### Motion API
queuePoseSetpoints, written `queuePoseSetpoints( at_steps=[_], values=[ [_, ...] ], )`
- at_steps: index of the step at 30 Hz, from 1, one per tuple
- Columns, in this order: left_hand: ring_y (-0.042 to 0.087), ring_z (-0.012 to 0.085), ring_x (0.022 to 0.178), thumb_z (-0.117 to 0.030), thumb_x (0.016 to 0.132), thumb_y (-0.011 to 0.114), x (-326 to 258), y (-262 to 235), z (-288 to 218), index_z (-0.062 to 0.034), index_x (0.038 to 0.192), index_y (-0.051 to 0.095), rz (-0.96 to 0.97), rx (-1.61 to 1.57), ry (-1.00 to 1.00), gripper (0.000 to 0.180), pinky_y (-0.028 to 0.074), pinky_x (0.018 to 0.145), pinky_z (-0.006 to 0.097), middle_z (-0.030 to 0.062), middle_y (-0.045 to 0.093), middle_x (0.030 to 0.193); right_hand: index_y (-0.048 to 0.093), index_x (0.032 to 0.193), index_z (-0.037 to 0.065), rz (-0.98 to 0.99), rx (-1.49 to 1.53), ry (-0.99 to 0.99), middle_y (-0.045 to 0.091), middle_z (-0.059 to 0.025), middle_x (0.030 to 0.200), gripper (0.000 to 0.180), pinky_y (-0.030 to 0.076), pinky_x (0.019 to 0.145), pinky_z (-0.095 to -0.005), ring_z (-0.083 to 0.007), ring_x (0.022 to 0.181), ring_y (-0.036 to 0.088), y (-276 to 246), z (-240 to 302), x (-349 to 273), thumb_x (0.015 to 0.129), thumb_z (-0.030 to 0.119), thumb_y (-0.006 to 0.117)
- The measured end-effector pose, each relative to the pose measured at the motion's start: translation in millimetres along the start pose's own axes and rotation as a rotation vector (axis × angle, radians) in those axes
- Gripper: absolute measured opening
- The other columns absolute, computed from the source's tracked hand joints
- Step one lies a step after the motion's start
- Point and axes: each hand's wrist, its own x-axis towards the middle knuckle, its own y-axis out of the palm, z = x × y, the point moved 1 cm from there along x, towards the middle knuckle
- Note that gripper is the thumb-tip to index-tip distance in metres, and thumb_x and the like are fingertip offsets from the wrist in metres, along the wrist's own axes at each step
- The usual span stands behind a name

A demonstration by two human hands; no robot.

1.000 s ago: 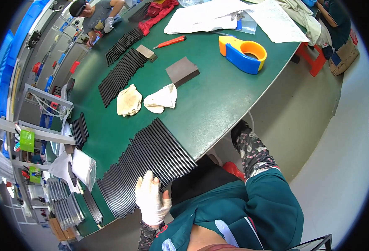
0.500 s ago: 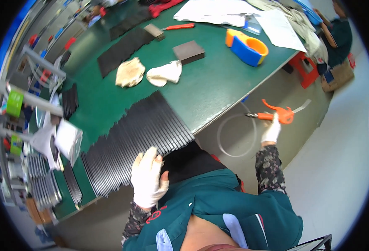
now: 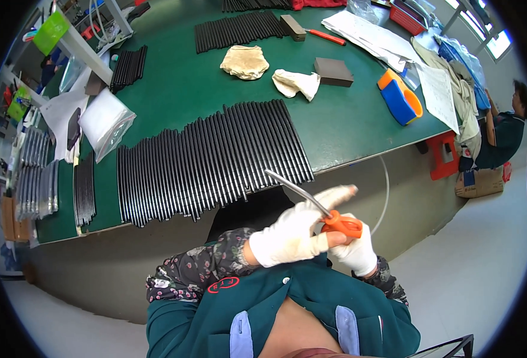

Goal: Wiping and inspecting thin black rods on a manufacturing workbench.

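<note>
In front of my chest, my right hand (image 3: 359, 250), in a white glove, is closed round an orange air blow gun (image 3: 342, 225). The gun's long metal nozzle slants up and left toward the table. My left hand (image 3: 293, 232), also gloved, lies against the gun, its fingers stretched out under the nozzle and its thumb apart beside the orange body. Just beyond the hands, a wide row of thin black rods (image 3: 216, 158) with shiny near ends lies side by side, jutting slightly over the table edge.
A clear hose (image 3: 386, 197) hangs at right. On the green table (image 3: 174, 113) lie cloths (image 3: 244, 62), a dark block (image 3: 333, 71), a blue-and-orange tape dispenser (image 3: 401, 98), a plastic bag (image 3: 106, 122) and more rods (image 3: 84, 191). Another person (image 3: 505, 131) sits far right.
My right hand has brought the air gun in from the right to my chest. My left hand has left the rods and moved right to the gun. The view has turned.
</note>
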Motion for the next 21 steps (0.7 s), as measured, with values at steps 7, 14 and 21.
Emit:
queuePoseSetpoints(
  at_steps=[7, 14, 21],
  values=[
    [0.058, 0.0137, 0.090, -0.042, 0.100, 0.038, 17.2, 24.8, 2.5, -0.0023, 0.093, 0.055, -0.232, -0.627, -0.167, 0.044, 0.045, 0.082, 0.028, 0.0084, 0.062, 0.092, 0.053, 0.118, 0.001, 0.124, 0.177, -0.016, 0.062, -0.0094, 0.106, 0.054, 0.046, 0.088, -0.0332, -0.0186, 0.100, 0.058, -4.1, 4.8, 0.5, 0.077, 0.026, 0.077],
    [0.060, 0.0240, 0.096, -0.036, 0.097, 0.046, 36.6, 1.2, -10.7, -0.0035, 0.113, 0.051, -0.048, 0.012, -0.184, 0.036, 0.050, 0.083, 0.035, 0.0133, 0.062, 0.102, 0.055, 0.111, 0.001, 0.272, 0.453, 0.360, 0.064, -0.0098, 0.096, 0.041, 0.048, 0.084, -0.0328, -0.0200, 0.091, 0.063, -42.6, 23.4, -2.9, 0.081, 0.020, 0.074],
    [0.052, 0.0334, 0.117, -0.020, 0.087, 0.061, 55.9, -133.0, -20.8, -0.0061, 0.122, 0.053, -0.087, 1.257, 0.317, 0.039, 0.044, 0.097, 0.040, 0.0162, 0.053, 0.128, 0.061, 0.097, 0.001, 0.128, -0.030, 0.500, 0.064, -0.0037, 0.081, 0.019, 0.047, 0.070, -0.0273, -0.0119, 0.075, 0.057, -79.6, 29.4, -8.0, 0.083, 0.013, 0.067]
  ],
)
